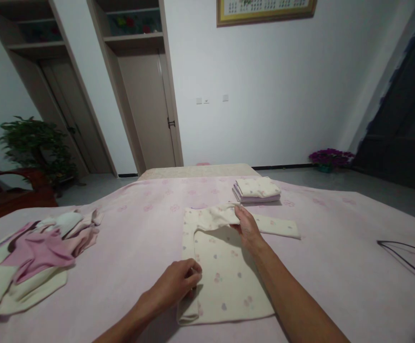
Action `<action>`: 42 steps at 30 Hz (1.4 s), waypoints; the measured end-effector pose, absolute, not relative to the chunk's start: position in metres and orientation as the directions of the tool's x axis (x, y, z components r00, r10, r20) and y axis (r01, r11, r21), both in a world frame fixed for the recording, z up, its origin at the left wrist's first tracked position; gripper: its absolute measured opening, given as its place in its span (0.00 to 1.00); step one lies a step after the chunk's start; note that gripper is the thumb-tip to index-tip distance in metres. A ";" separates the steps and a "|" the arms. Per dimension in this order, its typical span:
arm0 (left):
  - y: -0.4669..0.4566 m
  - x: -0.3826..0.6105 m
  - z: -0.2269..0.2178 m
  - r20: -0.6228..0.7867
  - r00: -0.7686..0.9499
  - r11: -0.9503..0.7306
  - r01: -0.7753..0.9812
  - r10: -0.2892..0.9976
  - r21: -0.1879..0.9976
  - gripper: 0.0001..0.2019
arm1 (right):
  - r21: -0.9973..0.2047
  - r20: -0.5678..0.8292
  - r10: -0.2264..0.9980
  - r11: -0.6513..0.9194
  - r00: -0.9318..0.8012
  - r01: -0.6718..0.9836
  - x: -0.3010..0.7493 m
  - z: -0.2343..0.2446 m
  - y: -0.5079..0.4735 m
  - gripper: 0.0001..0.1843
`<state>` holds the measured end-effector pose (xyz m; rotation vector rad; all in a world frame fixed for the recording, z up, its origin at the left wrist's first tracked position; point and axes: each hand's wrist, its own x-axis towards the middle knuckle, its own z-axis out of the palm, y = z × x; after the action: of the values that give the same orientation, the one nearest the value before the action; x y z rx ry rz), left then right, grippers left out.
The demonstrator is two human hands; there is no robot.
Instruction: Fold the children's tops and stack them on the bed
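Observation:
A cream long-sleeved shirt [225,271] with small pale prints lies in front of me, its left side folded inward in a narrow strip. One sleeve [280,226] stretches out flat to the right. My right hand [245,223] is closed on the shirt's upper part, thumb on top, lifting that cloth a little. At the folded left edge is my left hand [184,276], fingers curled down over the strip; whether cloth is pinched in them is hidden.
A neat stack of folded clothes [257,189] sits beyond the shirt. To the left lies a loose heap of clothes [39,257]. A pink floral sheet [136,238] covers the surface. Thin black cable [407,255] loops at the right.

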<state>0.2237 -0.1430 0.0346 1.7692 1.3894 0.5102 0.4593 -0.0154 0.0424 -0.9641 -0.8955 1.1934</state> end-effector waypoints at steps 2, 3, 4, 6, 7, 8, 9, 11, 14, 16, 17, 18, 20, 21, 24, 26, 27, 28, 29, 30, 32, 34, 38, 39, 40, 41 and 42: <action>-0.140 0.220 0.029 -0.069 0.285 -0.129 0.620 0.956 0.774 0.11 | -0.948 0.078 0.985 0.121 0.151 -0.294 0.458 0.041 -0.016 0.27; -0.138 0.217 0.027 0.014 0.262 -0.186 0.646 0.965 0.740 0.11 | -0.954 0.098 0.984 0.136 0.150 -0.268 0.457 0.040 -0.016 0.26; -0.136 0.213 0.024 0.105 0.247 -0.249 0.679 0.963 0.690 0.11 | -0.959 0.122 0.981 0.156 0.150 -0.236 0.455 0.039 -0.016 0.26; -0.128 0.206 0.015 0.255 0.249 -0.352 0.749 0.935 0.562 0.15 | -0.966 0.176 0.972 0.201 0.155 -0.162 0.452 0.038 -0.017 0.25; -0.123 0.203 0.009 0.286 0.263 -0.378 0.780 0.921 0.499 0.18 | -0.967 0.202 0.967 0.222 0.154 -0.125 0.450 0.038 -0.018 0.24; -0.117 0.199 0.003 0.286 0.283 -0.388 0.806 0.916 0.447 0.22 | -0.966 0.226 0.962 0.241 0.152 -0.088 0.447 0.039 -0.019 0.23; -0.111 0.196 -0.003 0.266 0.298 -0.388 0.824 0.917 0.412 0.25 | -0.964 0.250 0.957 0.260 0.145 -0.054 0.444 0.040 -0.021 0.22; -0.095 0.190 -0.013 0.216 0.317 -0.378 0.842 0.924 0.385 0.26 | -0.958 0.288 0.953 0.288 0.094 0.022 0.437 0.043 -0.027 0.19; -0.064 0.182 -0.021 0.232 0.307 -0.377 0.845 0.923 0.379 0.23 | -0.917 0.327 0.938 0.345 -0.118 0.199 0.425 0.049 -0.042 0.15; -0.041 0.176 -0.023 0.271 0.284 -0.370 0.857 0.920 0.359 0.22 | -0.833 0.343 0.883 0.444 -0.321 0.330 0.417 0.053 -0.055 0.13; -0.029 0.173 -0.023 0.282 0.274 -0.364 0.864 0.919 0.347 0.22 | -0.777 0.339 0.843 0.501 -0.417 0.381 0.413 0.054 -0.061 0.13; -0.018 0.170 -0.024 0.284 0.269 -0.358 0.871 0.920 0.336 0.22 | -0.720 0.325 0.804 0.552 -0.499 0.421 0.409 0.055 -0.067 0.13; 0.001 0.165 -0.028 0.275 0.268 -0.350 0.883 0.923 0.314 0.23 | -0.616 0.272 0.745 0.621 -0.609 0.484 0.403 0.056 -0.078 0.11; 0.008 0.162 -0.030 0.268 0.272 -0.349 0.886 0.924 0.304 0.24 | -0.568 0.244 0.726 0.644 -0.643 0.512 0.400 0.055 -0.082 0.10; 0.023 0.157 -0.037 0.256 0.276 -0.343 0.900 0.926 0.271 0.25 | -0.442 0.186 0.694 0.691 -0.695 0.572 0.395 0.051 -0.090 0.09; 0.028 0.156 -0.041 0.258 0.268 -0.333 0.909 0.928 0.252 0.25 | -0.380 0.164 0.685 0.708 -0.710 0.595 0.393 0.049 -0.092 0.08; 0.030 0.155 -0.043 0.259 0.263 -0.326 0.913 0.929 0.245 0.26 | -0.356 0.156 0.682 0.714 -0.714 0.604 0.392 0.049 -0.092 0.08; 0.032 0.155 -0.044 0.261 0.258 -0.321 0.917 0.930 0.238 0.26 | -0.336 0.151 0.679 0.719 -0.718 0.609 0.391 0.048 -0.093 0.08; 0.034 0.155 -0.045 0.262 0.254 -0.316 0.920 0.931 0.233 0.25 | -0.319 0.146 0.675 0.724 -0.723 0.611 0.391 0.049 -0.093 0.09; 0.036 0.155 -0.045 0.262 0.251 -0.312 0.922 0.932 0.228 0.25 | -0.304 0.143 0.670 0.731 -0.729 0.611 0.390 0.049 -0.093 0.09; 0.040 0.155 -0.046 0.263 0.245 -0.306 0.926 0.933 0.221 0.25 | -0.278 0.142 0.653 0.748 -0.744 0.603 0.389 0.051 -0.095 0.10; 0.044 0.156 -0.045 0.264 0.242 -0.302 0.928 0.934 0.218 0.24 | -0.253 0.149 0.630 0.769 -0.762 0.586 0.389 0.053 -0.096 0.10; 0.049 0.156 -0.045 0.264 0.227 -0.290 0.930 0.937 0.228 0.22 | -0.212 0.162 0.600 0.797 -0.783 0.566 0.389 0.053 -0.098 0.09; 0.049 0.156 -0.045 0.262 0.220 -0.283 0.930 0.940 0.236 0.22 | -0.206 0.161 0.598 0.799 -0.785 0.565 0.389 0.053 -0.098 0.09; 0.050 0.156 -0.045 0.259 0.211 -0.276 0.929 0.943 0.246 0.22 | -0.204 0.158 0.596 0.800 -0.787 0.565 0.389 0.052 -0.098 0.09; 0.051 0.156 -0.044 0.255 0.201 -0.267 0.929 0.946 0.258 0.22 | -0.204 0.154 0.592 0.802 -0.791 0.561 0.388 0.050 -0.098 0.09; 0.052 0.156 -0.043 0.251 0.191 -0.258 0.927 0.949 0.271 0.22 | -0.205 0.153 0.587 0.806 -0.795 0.556 0.387 0.049 -0.098 0.09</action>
<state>0.1561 0.0522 -0.0431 2.3781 1.8762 0.5733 0.3874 -0.0984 0.0488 -0.8916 -2.7834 0.2211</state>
